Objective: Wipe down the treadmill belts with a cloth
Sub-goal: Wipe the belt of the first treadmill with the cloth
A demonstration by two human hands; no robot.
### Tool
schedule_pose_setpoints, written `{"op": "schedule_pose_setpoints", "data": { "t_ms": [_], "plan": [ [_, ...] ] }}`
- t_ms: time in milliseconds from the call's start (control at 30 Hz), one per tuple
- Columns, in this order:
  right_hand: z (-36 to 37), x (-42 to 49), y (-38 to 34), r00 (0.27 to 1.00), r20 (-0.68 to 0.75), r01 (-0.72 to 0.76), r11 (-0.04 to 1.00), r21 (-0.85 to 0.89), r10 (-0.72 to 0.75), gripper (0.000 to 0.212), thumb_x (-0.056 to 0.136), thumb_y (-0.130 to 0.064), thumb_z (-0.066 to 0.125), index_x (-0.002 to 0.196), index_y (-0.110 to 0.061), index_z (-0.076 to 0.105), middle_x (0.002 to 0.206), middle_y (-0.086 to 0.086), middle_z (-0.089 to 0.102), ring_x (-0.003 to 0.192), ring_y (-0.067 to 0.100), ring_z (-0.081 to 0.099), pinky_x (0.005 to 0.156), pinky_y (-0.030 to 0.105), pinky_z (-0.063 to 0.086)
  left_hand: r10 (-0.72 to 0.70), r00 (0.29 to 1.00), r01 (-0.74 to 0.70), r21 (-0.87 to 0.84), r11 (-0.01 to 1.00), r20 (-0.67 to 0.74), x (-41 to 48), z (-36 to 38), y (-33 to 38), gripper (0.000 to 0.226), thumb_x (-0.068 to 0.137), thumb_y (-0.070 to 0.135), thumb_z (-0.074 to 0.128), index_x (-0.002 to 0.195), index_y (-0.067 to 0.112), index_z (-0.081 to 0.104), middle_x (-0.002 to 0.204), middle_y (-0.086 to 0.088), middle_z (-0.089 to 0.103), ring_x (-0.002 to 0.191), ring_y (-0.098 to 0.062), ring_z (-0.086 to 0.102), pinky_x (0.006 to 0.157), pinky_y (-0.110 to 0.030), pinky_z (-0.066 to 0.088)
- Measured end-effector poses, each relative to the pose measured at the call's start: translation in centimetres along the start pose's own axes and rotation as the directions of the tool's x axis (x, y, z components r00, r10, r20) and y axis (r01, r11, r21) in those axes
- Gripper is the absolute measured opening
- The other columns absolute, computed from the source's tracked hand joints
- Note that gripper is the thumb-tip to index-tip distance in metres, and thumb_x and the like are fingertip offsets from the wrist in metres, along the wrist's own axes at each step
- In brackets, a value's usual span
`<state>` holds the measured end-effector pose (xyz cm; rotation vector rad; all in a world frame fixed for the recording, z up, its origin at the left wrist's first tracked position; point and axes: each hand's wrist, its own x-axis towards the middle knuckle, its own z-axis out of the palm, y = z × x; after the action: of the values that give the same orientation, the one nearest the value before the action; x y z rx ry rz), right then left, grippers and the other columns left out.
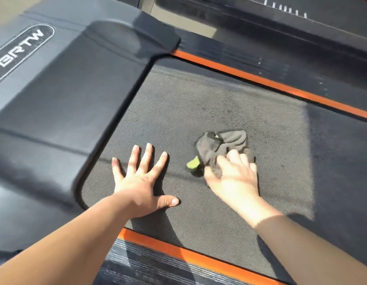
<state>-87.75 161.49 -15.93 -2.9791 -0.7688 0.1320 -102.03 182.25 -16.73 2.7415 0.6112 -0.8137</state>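
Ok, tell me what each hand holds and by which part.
The right hand presses the crumpled grey cloth onto the belt, covering its near edge. The left hand holds nothing, lying flat and spread on the belt.

Single view only, head-worn wide-angle camera; no second view, so no overlap to record. Camera sits above the textured grey treadmill belt (209, 112) and looks steeply down and forward onto it, close range: both forearms enter from the bottom edge and fill the lower frame. Horizon is rolled; the belt runs diagonally, its orange side stripes (271, 83) slanting from upper left to lower right. The dark moulded plastic motor cover (71, 95) lies left of the belt, its white logo reading upside down, so the view faces the treadmill's front end. Beyond the belt's far stripe, a dark neighbouring deck crosses the top right corner. Edges show wide-angle stretch and slight blur.
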Motion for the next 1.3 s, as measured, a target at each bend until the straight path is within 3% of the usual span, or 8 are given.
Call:
{"op": "schedule_pose_setpoints", "data": {
  "t_ms": [100,233,333,433,567,800,967,1300],
  "plan": [
    [-0.2,1.3,3.1,0.993,0.028,0.114,0.993,-0.008,-0.113,0.043,0.088,-0.061,0.046,0.106,-0.026,0.063,0.111,-0.003,0.049,0.111,0.026,0.046,0.093,0.042,0.039,0.005,1.0,-0.006,-0.021,1.0,-0.023,0.0,0.1,0.1,0.125,0.055,0.109,0.031,0.146,0.054,-0.036,0.153,0.005,-0.053,0.14,-0.027,-0.051,0.11,-0.074,-0.021],
    [-0.6,5.7,6.5,0.945,0.001,-0.326,0.943,0.07,0.327,0.051,0.096,-0.055,0.046,0.127,-0.016,0.061,0.133,0.013,0.048,0.129,0.038,0.04,0.106,0.051,0.039,0.009,1.0,-0.01,-0.023,1.0,-0.026,0.1,0.2,0.0,0.126,0.055,0.109,0.032,0.147,0.054,-0.035,0.154,0.005,-0.052,0.141,-0.027,-0.05,0.11,-0.074,-0.023],
    [0.4,4.2,2.8,0.922,-0.026,-0.383,0.921,0.076,0.385,0.05,0.1,-0.053,0.043,0.124,-0.011,0.06,0.132,0.013,0.047,0.128,0.038,0.041,0.106,0.053,0.038,0.01,1.0,-0.01,-0.026,1.0,-0.025,0.1,0.2,-0.1,0.126,0.055,0.109,0.033,0.148,0.054,-0.034,0.154,0.005,-0.052,0.141,-0.027,-0.05,0.11,-0.074,-0.022],
    [0.1,0.0,-1.0,0.996,-0.024,-0.081,0.997,0.005,0.081,0.047,0.095,-0.058,0.043,0.106,-0.017,0.064,0.115,0.007,0.054,0.11,0.033,0.051,0.093,0.048,0.041,0.003,1.0,-0.004,-0.033,0.999,-0.018,0.1,0.0,0.0,0.127,0.056,0.108,0.034,0.148,0.054,-0.034,0.153,0.006,-0.053,0.141,-0.027,-0.05,0.111,-0.074,-0.022],
    [-0.7,-4.5,0.7,0.935,0.104,0.345,0.938,-0.037,-0.34,0.044,0.087,-0.06,0.045,0.104,-0.024,0.065,0.108,-0.003,0.053,0.106,0.025,0.053,0.089,0.044,0.043,-0.007,1.0,0.008,-0.026,1.0,0.021,-0.4,-0.9,0.5,0.129,0.058,0.105,0.042,0.152,0.052,-0.029,0.157,0.005,-0.048,0.144,-0.029,-0.045,0.113,-0.074,-0.017],
    [-1.6,2.0,13.3,0.966,0.032,-0.251,0.961,-0.119,0.256,0.046,0.094,-0.048,0.046,0.121,-0.014,0.062,0.128,0.01,0.053,0.123,0.035,0.046,0.098,0.048,0.045,0.231,0.962,-0.208,0.156,0.966,-0.148,-0.2,-4.7,6.8,0.116,0.075,0.065,0.07,0.165,0.027,0.008,0.168,-0.015,-0.025,0.155,-0.041,-0.02,0.125,-0.06,-0.005],
    [-0.7,2.5,12.2,0.917,0.011,-0.396,0.914,-0.093,0.399,0.048,0.098,-0.047,0.045,0.129,-0.013,0.059,0.133,0.01,0.048,0.127,0.034,0.042,0.102,0.049,0.04,0.185,0.978,-0.197,0.158,0.967,0.092,1.2,-4.5,11.9,0.145,0.06,0.088,0.07,0.164,0.025,-0.009,0.169,-0.012,-0.022,0.154,-0.043,-0.019,0.123,-0.068,0.001],
    [-0.7,-2.4,4.5,0.992,0.024,0.126,0.992,0.013,-0.127,0.036,0.089,-0.055,0.054,0.107,-0.025,0.063,0.114,0.0,0.053,0.111,0.028,0.05,0.092,0.045,0.038,0.085,0.964,-0.151,0.256,0.955,0.25,1.4,-5.4,13.1,0.156,0.053,0.085,0.079,0.161,0.027,-0.018,0.164,-0.008,-0.037,0.153,-0.04,-0.024,0.122,-0.068,0.011]
  ]
}}
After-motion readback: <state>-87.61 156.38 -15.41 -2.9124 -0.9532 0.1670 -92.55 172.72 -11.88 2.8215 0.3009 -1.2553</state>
